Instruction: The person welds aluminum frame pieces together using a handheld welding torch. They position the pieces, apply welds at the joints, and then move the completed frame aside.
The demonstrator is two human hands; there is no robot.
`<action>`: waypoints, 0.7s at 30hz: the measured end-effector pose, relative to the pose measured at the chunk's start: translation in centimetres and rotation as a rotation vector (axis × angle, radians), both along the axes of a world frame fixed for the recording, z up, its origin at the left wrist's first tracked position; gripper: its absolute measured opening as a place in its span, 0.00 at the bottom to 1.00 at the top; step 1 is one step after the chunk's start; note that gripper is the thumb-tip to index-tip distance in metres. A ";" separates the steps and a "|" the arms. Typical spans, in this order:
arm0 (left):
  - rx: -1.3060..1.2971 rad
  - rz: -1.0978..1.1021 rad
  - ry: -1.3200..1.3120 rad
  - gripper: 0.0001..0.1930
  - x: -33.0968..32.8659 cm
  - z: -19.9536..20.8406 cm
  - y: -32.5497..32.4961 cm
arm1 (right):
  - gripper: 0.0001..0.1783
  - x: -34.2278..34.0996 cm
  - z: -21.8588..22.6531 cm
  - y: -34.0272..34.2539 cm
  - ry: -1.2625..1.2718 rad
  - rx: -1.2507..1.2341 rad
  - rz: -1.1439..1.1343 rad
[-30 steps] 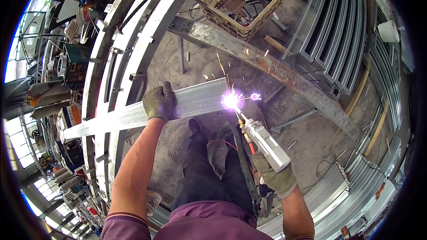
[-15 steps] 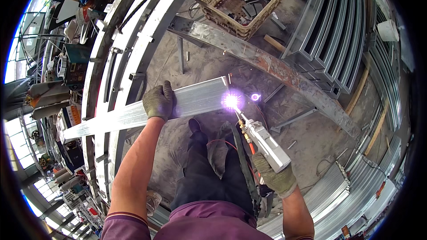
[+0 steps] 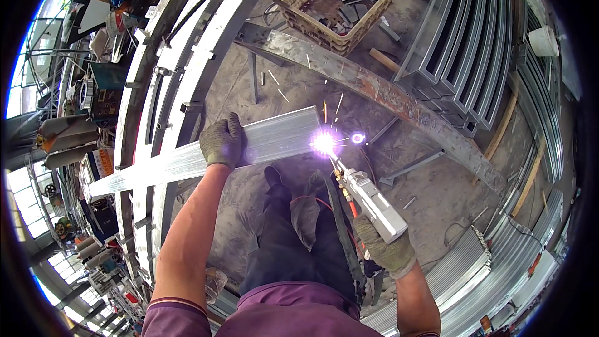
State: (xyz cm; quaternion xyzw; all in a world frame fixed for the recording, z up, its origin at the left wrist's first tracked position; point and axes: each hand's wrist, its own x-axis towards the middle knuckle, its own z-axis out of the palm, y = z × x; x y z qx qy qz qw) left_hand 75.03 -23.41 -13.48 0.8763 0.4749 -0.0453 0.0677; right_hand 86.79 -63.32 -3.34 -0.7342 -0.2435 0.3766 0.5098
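Note:
My left hand (image 3: pixel 222 143), in an olive work glove, grips a long flat-sided metal tube (image 3: pixel 281 135) near its middle. The tube's left part rests across metal beams, and its right end reaches out over the floor. In my gloved right hand (image 3: pixel 388 247) is a welding gun (image 3: pixel 375 205) with a boxy silver body and an orange hose. Its tip meets the tube's right end at a bright violet-white arc (image 3: pixel 324 143), whose glare hides the exact contact. Sparks fly up and right from it.
Long pale metal beams (image 3: pixel 198 68) stand at the left. A rusty steel bar (image 3: pixel 368 84) runs diagonally beyond the arc. A cream plastic crate (image 3: pixel 340 42) with metal offcuts stands at the far side. Stacked curved metal channels (image 3: pixel 458 37) and bundled profiles (image 3: pixel 458 259) lie at the right.
More sparks now spray upward from the arc, which has shifted very slightly down along the tube's end. Both hands and the tube hold nearly the same place.

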 end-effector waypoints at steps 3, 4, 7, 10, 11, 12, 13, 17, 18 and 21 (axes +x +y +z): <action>-0.012 0.007 -0.003 0.32 0.1 0.1 -0.1 | 0.14 -0.1 0.3 0.2 0.031 0.002 -0.025; -0.015 0.010 -0.005 0.32 0.1 0.0 0.0 | 0.14 -0.1 0.2 0.1 0.028 0.005 -0.021; -0.003 0.009 -0.010 0.32 -0.1 -0.1 0.0 | 0.14 -0.3 0.1 -0.1 0.057 0.000 -0.020; -0.025 0.023 -0.019 0.32 -0.1 -0.1 0.1 | 0.13 -0.5 -0.2 -0.4 0.051 0.000 -0.019; -0.029 0.021 -0.022 0.32 -0.1 -0.2 0.1 | 0.13 -0.6 -0.2 -0.4 0.041 0.002 -0.021; -0.031 0.020 -0.025 0.32 -0.1 -0.3 0.1 | 0.12 -0.6 -0.2 -0.4 0.047 -0.005 -0.024; -0.023 0.018 -0.021 0.32 -0.2 -0.3 0.2 | 0.12 -0.6 -0.1 -0.4 0.052 -0.012 -0.027; -0.013 0.021 -0.008 0.32 -0.2 -0.4 0.2 | 0.12 -0.7 0.0 -0.4 0.054 -0.039 -0.029; -0.016 0.023 -0.006 0.32 -0.2 -0.4 0.1 | 0.12 -0.7 0.0 -0.5 0.040 -0.043 -0.016; -0.011 0.020 -0.015 0.32 -0.3 -0.7 0.3 | 0.13 -0.8 -0.3 -0.6 -0.062 0.004 0.000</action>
